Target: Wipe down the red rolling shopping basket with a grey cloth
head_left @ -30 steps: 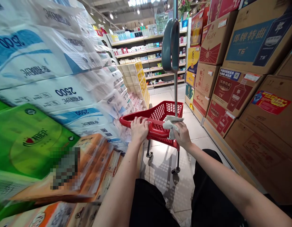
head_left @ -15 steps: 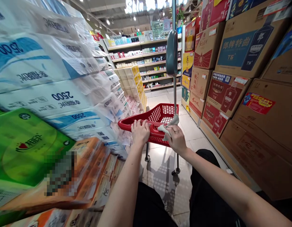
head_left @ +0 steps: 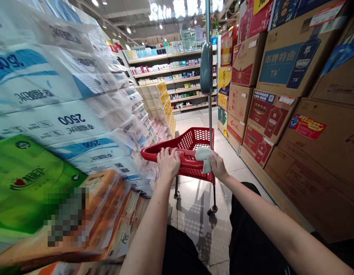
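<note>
A red shopping cart (head_left: 148, 153) with a perforated plastic basket and metal legs on casters stands in front of me. My left hand (head_left: 168, 163) is closed over its handle rim, left of the middle. At the right end of that rim, my right hand (head_left: 218, 166) grips a pale grey-green cloth (head_left: 204, 153). The cloth lies over the rim beside a metal pole (head_left: 210, 118) that rises from the cart's right side. A grey oval piece (head_left: 206, 68) is fixed on the pole. The fingertips of my right hand are partly hidden by the cloth.
Stacked tissue packs (head_left: 79, 122) crowd the left side, with a green pack (head_left: 30, 183) near me. Cardboard cartons (head_left: 280, 72) line the right on a low ledge. Beyond the cart, shelves (head_left: 171, 70) of small boxes stand across the tiled floor (head_left: 191, 116).
My right hand has shifted slightly right and down on the rim, and the cloth is now bunched on the rim left of the pole. My left hand keeps its hold.
</note>
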The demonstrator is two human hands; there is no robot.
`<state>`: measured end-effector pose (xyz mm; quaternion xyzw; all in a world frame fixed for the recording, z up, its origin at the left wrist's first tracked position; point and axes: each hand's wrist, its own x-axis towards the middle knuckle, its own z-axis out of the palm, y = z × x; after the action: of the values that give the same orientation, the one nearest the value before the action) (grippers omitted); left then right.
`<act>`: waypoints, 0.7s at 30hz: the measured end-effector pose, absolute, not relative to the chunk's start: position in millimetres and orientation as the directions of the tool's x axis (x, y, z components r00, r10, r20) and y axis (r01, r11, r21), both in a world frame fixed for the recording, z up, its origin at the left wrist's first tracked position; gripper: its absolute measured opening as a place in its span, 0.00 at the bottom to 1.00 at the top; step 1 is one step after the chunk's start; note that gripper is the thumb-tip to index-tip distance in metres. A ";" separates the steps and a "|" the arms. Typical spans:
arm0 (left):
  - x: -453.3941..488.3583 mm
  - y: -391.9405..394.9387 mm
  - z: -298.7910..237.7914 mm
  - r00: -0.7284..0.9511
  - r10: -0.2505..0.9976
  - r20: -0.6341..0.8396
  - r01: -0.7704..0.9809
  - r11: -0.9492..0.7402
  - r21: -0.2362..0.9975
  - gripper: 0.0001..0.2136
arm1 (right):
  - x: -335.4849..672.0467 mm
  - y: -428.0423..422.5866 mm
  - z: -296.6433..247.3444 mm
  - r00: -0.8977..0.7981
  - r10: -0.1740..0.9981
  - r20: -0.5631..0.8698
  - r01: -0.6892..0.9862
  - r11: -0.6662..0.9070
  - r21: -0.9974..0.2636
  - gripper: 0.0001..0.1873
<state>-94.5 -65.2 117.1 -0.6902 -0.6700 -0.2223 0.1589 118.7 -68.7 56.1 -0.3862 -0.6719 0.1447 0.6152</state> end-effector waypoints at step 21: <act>-116.2 -36.2 132.9 0.006 0.924 0.383 0.996 -0.038 0.076 0.25 | 141.4 -68.6 67.4 -0.047 0.730 0.682 0.475 0.617 -0.628 0.20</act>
<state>-116.2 -36.2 132.9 -0.7009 -0.6849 -0.1670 0.1087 141.4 -68.6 67.4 -0.4218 -0.7140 0.1169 0.5464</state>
